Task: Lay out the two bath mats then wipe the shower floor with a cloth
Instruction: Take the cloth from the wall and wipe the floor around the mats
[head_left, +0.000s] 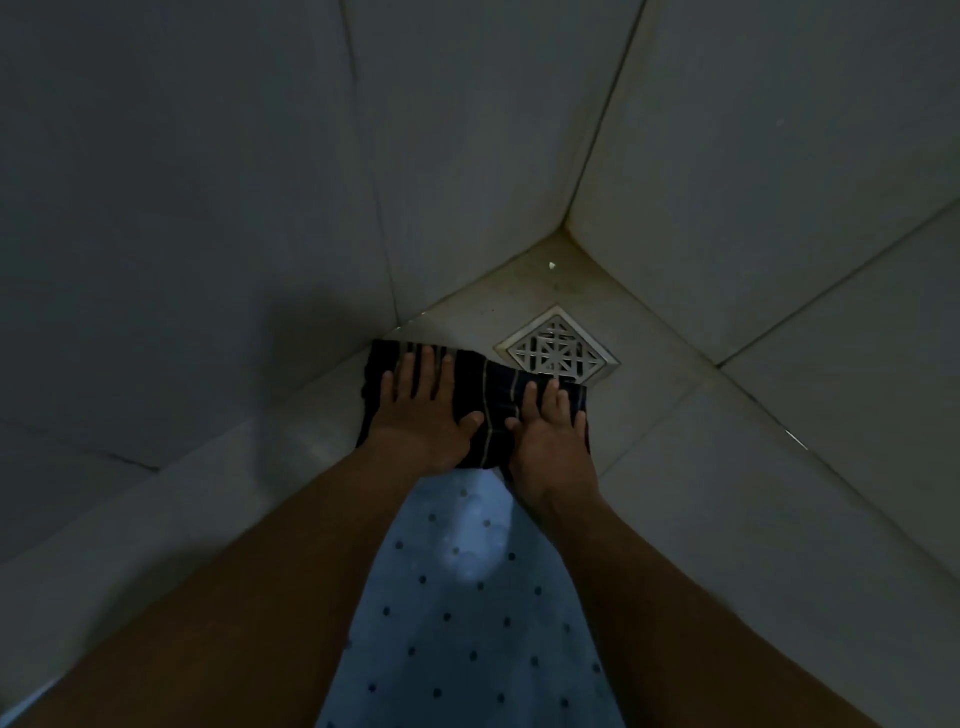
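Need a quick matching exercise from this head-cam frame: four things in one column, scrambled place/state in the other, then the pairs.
Things:
1. cloth
2. floor drain
3. bath mat
4. left hand

Descriptions:
A. pale blue with dark dots, lying between the forearms
B. dark with thin light stripes, pressed flat on the floor under both hands
C. square metal grate near the wall corner, its near corner touching the cloth's edge
D. palm down, fingers spread, on the cloth's left part

Pairs: 1-B, 2-C, 3-A, 4-D

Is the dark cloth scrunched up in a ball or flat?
Flat. The cloth lies spread on the shower floor, both hands pressing it: left hand, right hand.
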